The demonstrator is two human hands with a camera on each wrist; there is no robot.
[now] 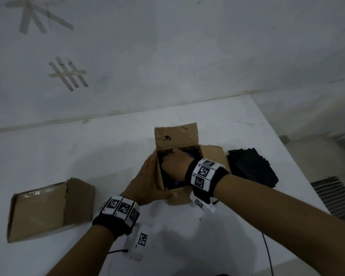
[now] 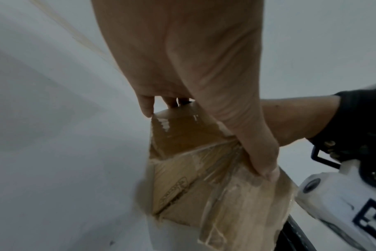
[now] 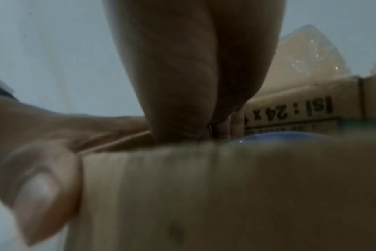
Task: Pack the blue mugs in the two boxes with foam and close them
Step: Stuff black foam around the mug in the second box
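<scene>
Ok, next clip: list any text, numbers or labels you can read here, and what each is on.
"ISI : 24 x", upside down, then hidden by the right hand: printed on the inner wall of the open cardboard box.
Smaller line under it: too blurred to read.
Oval stamp on the box's bottom flap: illegible.
Wristband squares: coded patterns, not text.
Closed box: no print visible.

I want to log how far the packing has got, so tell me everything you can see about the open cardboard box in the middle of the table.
The open box is brown cardboard with glossy tape on its flaps, standing upright on the white table. Its far flap stands up; another lies out to the right. The left hand grips its near-left corner, and the right hand reaches inside. A blue mug shows within. Black foam lies just right of it.
</scene>
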